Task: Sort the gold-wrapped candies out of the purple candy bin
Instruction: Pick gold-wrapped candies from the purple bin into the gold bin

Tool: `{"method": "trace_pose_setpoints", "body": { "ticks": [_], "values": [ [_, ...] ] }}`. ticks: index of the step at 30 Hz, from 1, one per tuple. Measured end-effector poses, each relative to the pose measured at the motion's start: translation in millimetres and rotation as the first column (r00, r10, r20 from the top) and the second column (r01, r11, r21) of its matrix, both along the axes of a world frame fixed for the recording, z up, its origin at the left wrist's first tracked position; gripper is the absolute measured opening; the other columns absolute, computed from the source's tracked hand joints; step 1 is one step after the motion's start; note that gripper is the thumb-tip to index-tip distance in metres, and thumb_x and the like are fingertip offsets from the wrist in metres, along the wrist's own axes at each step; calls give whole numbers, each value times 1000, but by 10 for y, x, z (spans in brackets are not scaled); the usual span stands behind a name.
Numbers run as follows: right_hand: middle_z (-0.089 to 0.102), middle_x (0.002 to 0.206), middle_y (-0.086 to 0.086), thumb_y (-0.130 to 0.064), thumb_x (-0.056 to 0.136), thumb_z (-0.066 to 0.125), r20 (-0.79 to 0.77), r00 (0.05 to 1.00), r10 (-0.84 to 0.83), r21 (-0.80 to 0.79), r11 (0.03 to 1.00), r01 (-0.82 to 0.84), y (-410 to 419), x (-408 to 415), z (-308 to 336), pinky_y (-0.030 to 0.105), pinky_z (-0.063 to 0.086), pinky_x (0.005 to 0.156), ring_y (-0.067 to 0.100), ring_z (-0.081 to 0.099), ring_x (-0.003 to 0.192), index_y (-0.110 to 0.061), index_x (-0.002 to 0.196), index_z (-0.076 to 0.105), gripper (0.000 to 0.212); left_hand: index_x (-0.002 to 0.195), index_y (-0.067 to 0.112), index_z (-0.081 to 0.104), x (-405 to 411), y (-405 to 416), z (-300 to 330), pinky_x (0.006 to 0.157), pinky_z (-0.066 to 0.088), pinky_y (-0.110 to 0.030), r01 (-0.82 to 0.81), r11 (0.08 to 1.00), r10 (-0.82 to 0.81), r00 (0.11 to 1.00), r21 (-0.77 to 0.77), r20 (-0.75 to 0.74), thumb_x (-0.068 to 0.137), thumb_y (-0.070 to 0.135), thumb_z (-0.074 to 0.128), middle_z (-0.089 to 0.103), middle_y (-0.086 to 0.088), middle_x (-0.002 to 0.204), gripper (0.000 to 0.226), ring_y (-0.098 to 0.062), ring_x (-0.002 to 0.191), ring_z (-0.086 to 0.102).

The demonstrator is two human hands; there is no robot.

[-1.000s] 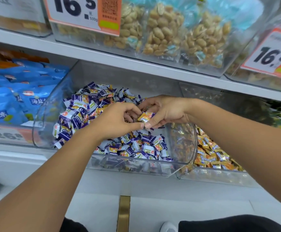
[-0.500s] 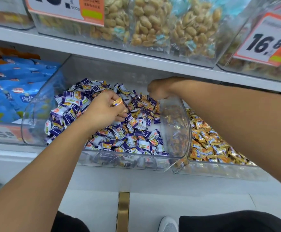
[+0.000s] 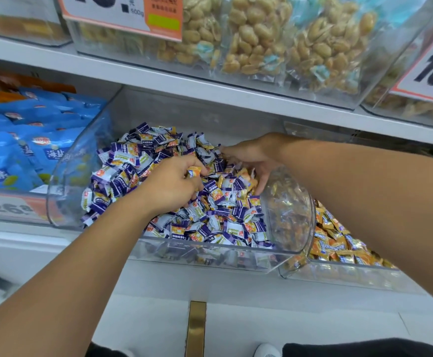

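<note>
Left hand (image 3: 171,186) is pinching 1 gold-wrapped candy (image 3: 194,172) above the purple candy bin (image 3: 295,215); right hand (image 3: 251,161) is digging, fingers spread, among further gold pieces (image 3: 243,173) by the right wall. Advise lifting each piece clear without scattering purple ones

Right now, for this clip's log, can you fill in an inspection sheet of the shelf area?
Surface: white shelf, clear bins in two rows.
Job's things: purple candy bin heaped with purple-wrapped candies; gold-wrapped candy in hand; more gold pieces near the right wall.
Clutter: gold candy bin to the right; blue snack bags to the left; peanut packs above; price tags.
Hands: left hand pinches the gold-wrapped candy; right hand digs into the pile, grip unclear.
Cables: nothing seen.
Surroundings: pale floor with a brass strip.
</note>
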State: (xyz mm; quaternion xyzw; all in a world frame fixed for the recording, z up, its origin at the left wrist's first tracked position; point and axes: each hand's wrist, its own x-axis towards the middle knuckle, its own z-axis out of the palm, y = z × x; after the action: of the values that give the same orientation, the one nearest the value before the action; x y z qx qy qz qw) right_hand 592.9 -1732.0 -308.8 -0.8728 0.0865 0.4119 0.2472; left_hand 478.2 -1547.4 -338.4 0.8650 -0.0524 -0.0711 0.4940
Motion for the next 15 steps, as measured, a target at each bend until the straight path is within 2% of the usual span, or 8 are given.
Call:
{"method": "trace_pose_setpoints", "body": {
  "ticks": [2, 3, 5, 6, 7, 9, 12, 15],
  "values": [
    [20, 163, 10, -82, 87, 31, -43, 999, 23, 8, 1000, -23, -20, -22, 82, 62, 56, 80, 47, 32, 141, -25, 154, 34, 88, 106, 25, 64, 3, 12, -6, 60, 59, -36, 6, 1000, -6, 1000, 3, 1, 98, 12, 55, 70, -11, 96, 18, -28, 74, 68],
    [27, 160, 13, -83, 86, 29, 6, 998, 69, -35, 997, -69, -22, -23, 139, 58, 59, 77, 49, 44, 132, -23, 150, 41, 88, 105, 27, 64, 6, 13, -10, 62, 59, -39, 12, 1000, -12, 1000, 7, 0, 98, 12, 55, 71, -12, 94, 18, -31, 78, 69],
    [42, 149, 14, -79, 91, 23, 229, 939, 257, -228, 952, -205, -12, -30, 220, 44, 59, 77, 39, 61, 114, -22, 136, 57, 80, 104, 28, 64, -2, 16, -22, 62, 58, -45, 26, 1000, -26, 1000, 12, -9, 98, 12, 55, 72, -14, 92, 19, -37, 79, 68],
    [45, 147, 13, -75, 94, 19, 305, 880, 365, -336, 905, -260, 6, -35, 222, 40, 55, 83, 34, 60, 114, -22, 135, 58, 76, 104, 28, 63, -5, 21, -29, 60, 57, -46, 31, 1000, -31, 999, 7, -16, 98, 12, 55, 72, -15, 92, 19, -38, 74, 65],
    [48, 144, 14, -72, 97, 16, 316, 836, 448, -419, 857, -301, 31, -51, 208, 38, 50, 90, 30, 58, 116, -23, 140, 54, 75, 104, 28, 63, -3, 25, -40, 57, 55, -43, 31, 1000, -31, 999, -1, -24, 98, 12, 55, 72, -17, 92, 19, -35, 69, 62],
    [52, 138, 16, -69, 98, 12, 219, 843, 491, -485, 805, -343, 95, -87, 141, 38, 44, 99, 26, 55, 117, -21, 153, 36, 77, 104, 28, 64, -4, 27, -52, 53, 47, -36, 27, 1000, -27, 999, -6, -35, 98, 12, 55, 71, -19, 90, 19, -27, 65, 58],
    [24, 164, 9, -67, 100, 12, 121, 866, 484, -504, 782, -367, 228, -114, 44, 42, 38, 109, 30, 35, 144, -20, 159, 19, 75, 106, 26, 64, -20, 1, -43, 52, 47, -33, 24, 1000, -24, 999, -13, -37, 99, 12, 55, 71, -17, 90, 18, -31, 67, 60],
    [17, 166, 7, -67, 100, 13, 200, 836, 512, -488, 792, -368, 289, -124, 27, 43, 27, 116, 29, 23, 150, -19, 158, 21, 76, 106, 24, 64, -47, -16, -19, 56, 55, -38, 8, 1000, -9, 1000, -15, -23, 99, 10, 53, 71, -13, 93, 19, -40, 84, 68]
  ]
}}
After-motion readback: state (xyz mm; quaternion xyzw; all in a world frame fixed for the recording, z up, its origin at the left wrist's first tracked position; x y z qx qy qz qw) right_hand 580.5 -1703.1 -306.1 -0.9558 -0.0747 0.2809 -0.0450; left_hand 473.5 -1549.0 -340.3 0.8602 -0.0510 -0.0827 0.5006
